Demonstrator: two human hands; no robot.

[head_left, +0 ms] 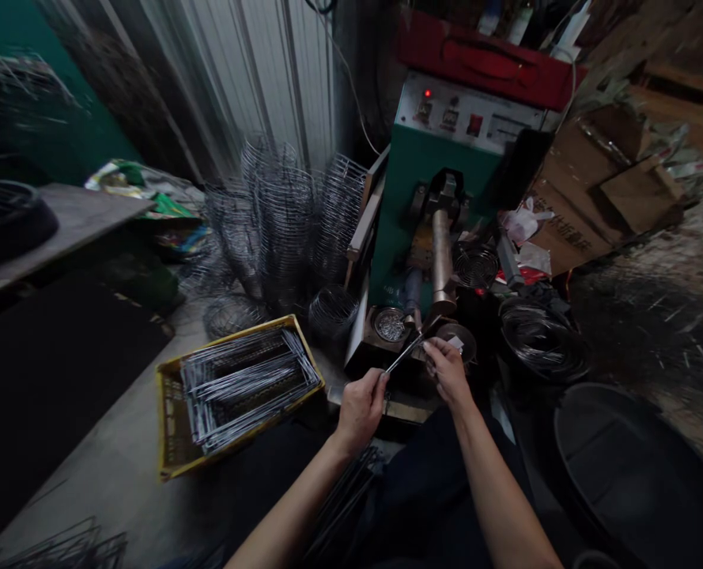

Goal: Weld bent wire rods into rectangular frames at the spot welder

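Observation:
My left hand [363, 403] is closed around one end of a thin metal rod [403, 356], which slants up and away toward the machine. Close to the rod's far part, my right hand [446, 367] has its thumb and fingers pinched together; what they hold is too small to make out. Just beyond both hands is a green machine [395, 213] that looks like a spot welder, its thick metal arm [442, 257] reaching down above the rod. A round dish [391, 324] of small shiny metal pieces sits at the machine's base, left of the rod's tip.
To the left, a yellow crate [167, 427] holds many bent wire frames. Stacked wire baskets [283, 221] stand behind it. On the right are coiled dark wire parts [541, 340], a large black tub [629, 450] and cardboard boxes [570, 229]. A red light glows on the control panel [463, 114].

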